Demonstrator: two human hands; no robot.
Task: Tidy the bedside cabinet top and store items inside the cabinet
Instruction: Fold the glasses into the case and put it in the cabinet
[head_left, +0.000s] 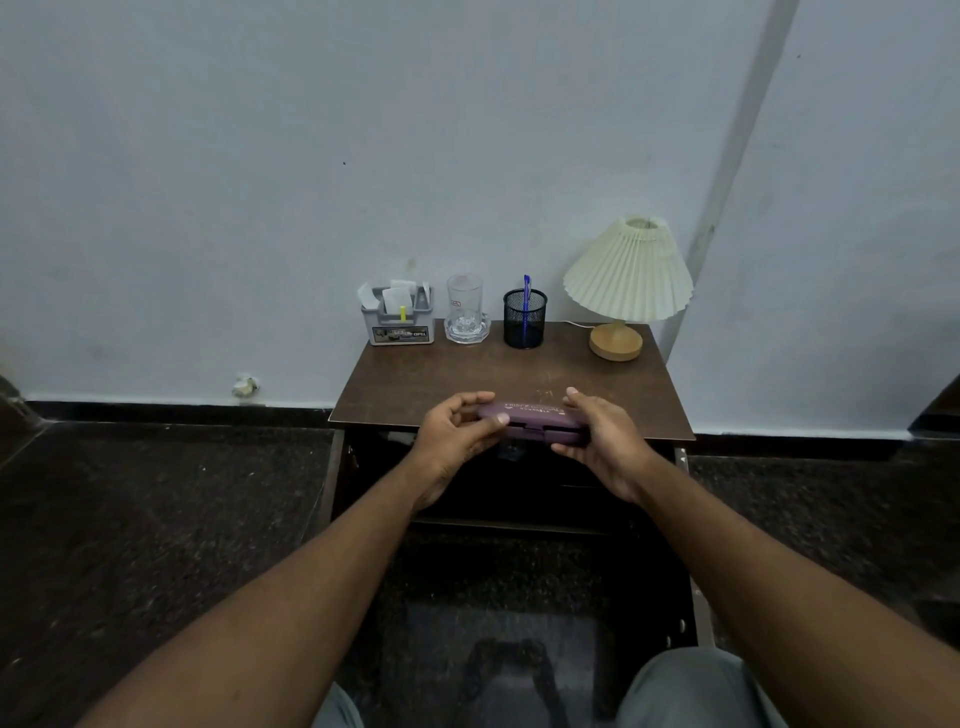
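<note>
The left hand (457, 426) pinches the left end of a flat purple plastic case (530, 418), held level over the front edge of the dark brown wooden cabinet top (467, 374). The right hand (597, 436) grips its right end, curled round it.

Two bare forearms (322, 561) ending in left hand (452, 431) and right hand (602, 441); grey trouser knees (696, 691) well below both hands
</note>
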